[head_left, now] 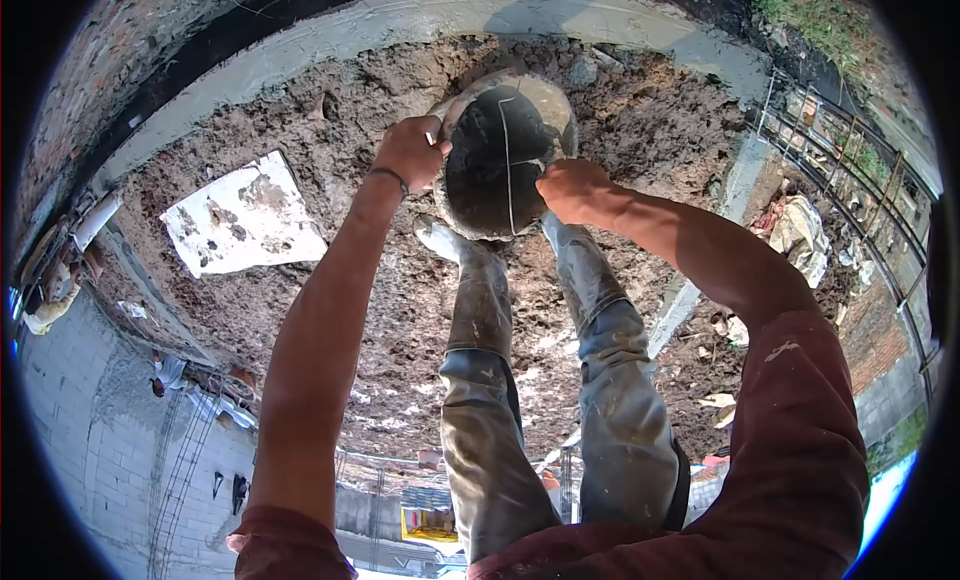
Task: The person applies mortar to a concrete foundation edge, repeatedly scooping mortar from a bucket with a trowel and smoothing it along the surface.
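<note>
A round bucket stands in front of my boots, with dark, smooth contents or a dark inside. A thin pale wire handle runs across its mouth. My left hand is closed at the bucket's left rim, and a small white bit shows between its fingers; I cannot make out what it is. A dark band circles that wrist. My right hand is closed at the right side of the rim, its fingertips partly hidden.
Rough, lumpy soil surrounds my feet. A white mud-spotted board lies at left. A grey concrete beam curves across the far side. Rebar cages and crumpled sacking are at right.
</note>
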### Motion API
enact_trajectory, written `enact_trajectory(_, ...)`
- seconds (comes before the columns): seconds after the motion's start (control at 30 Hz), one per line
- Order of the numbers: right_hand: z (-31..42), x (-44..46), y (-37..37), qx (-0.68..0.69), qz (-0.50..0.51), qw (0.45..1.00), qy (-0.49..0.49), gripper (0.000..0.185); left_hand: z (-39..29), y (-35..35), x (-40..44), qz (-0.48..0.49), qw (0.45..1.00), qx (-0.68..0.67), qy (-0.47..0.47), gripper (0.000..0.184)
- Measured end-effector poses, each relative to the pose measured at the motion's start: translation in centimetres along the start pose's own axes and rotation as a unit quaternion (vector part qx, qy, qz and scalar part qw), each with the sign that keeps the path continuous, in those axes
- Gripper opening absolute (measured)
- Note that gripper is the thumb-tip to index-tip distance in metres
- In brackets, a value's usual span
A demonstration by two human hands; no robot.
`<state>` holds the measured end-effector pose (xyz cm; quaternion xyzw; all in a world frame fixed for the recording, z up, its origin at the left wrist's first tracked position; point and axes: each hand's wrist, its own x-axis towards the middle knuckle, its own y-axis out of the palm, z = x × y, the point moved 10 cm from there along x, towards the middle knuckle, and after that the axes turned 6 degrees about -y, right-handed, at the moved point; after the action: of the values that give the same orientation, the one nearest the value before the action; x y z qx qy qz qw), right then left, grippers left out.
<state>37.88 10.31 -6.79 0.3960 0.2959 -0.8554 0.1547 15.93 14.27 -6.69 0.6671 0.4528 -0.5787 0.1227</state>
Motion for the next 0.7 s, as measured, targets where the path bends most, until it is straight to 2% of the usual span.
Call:
enact_trajectory(0.07, -0.2, 0.8, 0.9, 0.007, -0.008, 1.0, -0.023, 0.016, 0.0, -0.1, -1.1, 0.003, 1.0, -0.005, -0.01, 0.016)
enact_trajectory(0.13, 1.4, 2.6, 1.4, -0.082, 0.026, 0.987, -0.133, 0.017, -0.8, -0.6, -2.2, -0.053, 0.994, 0.077, 0.053, 0.015)
enact_trajectory(0.17, 0.3, 3.2, 2.2, 0.002, 0.042, 0.996, -0.077, 0.021, -0.3, -0.5, -2.6, -0.055, 0.995, 0.07, 0.05, 0.017)
enact_trajectory(0.2, 1.0, 3.2, 2.7, 0.004, 0.042, 0.996, -0.08, 0.021, 0.1, -0.4, -2.9, -0.054, 0.995, 0.072, 0.048, 0.017)
enact_trajectory(0.27, 1.8, 3.4, 2.7, 0.188, -0.02, 0.98, -0.058, 0.022, 0.9, 0.0, -3.5, -0.043, 0.996, 0.068, 0.034, 0.015)
enact_trajectory(0.33, 2.1, 3.5, 3.7, 0.203, -0.03, 0.977, -0.065, 0.025, 1.9, 0.5, -4.0, -0.05, 0.997, 0.056, 0.033, 0.015)
enact_trajectory(0.4, 1.8, 3.5, 5.7, 0.387, -0.07, 0.917, -0.072, 0.03, 2.5, 0.7, -4.2, -0.055, 0.997, 0.04, 0.034, 0.016)
enact_trajectory(0.43, 2.0, 3.3, 5.8, 0.404, -0.116, 0.905, -0.067, 0.035, 2.7, 0.9, -4.1, -0.04, 0.998, 0.027, 0.029, 0.017)
enact_trajectory(0.47, 1.5, 2.9, 6.5, 0.406, -0.113, 0.904, -0.066, 0.035, 2.8, 1.3, -4.0, -0.037, 0.999, 0.027, 0.027, 0.017)
enact_trajectory(0.53, 1.1, 0.2, 5.1, 0.482, 0.003, 0.876, -0.015, 0.037, 3.6, 1.8, -3.5, -0.018, 1.0, -0.015, 0.006, 0.017)
enact_trajectory(0.57, 0.0, 1.1, 6.7, 0.472, -0.03, 0.879, -0.062, 0.037, 3.5, 1.8, -3.3, -0.018, 1.0, -0.016, 0.008, 0.017)
enact_trajectory(0.6, -0.8, 0.4, 6.4, 0.471, -0.031, 0.88, -0.057, 0.037, 3.4, 1.7, -3.3, -0.024, 1.0, -0.007, 0.006, 0.018)
enact_trajectory(0.67, -1.8, -1.8, 4.4, 0.492, -0.037, 0.862, -0.116, 0.043, 2.8, 1.2, -3.6, -0.03, 0.999, 0.015, 0.021, 0.018)
enact_trajectory(0.7, -2.3, -2.6, 4.8, 0.541, 0.008, 0.834, -0.106, 0.054, 2.8, 0.6, -3.8, -0.051, 0.998, 0.029, 0.036, 0.017)
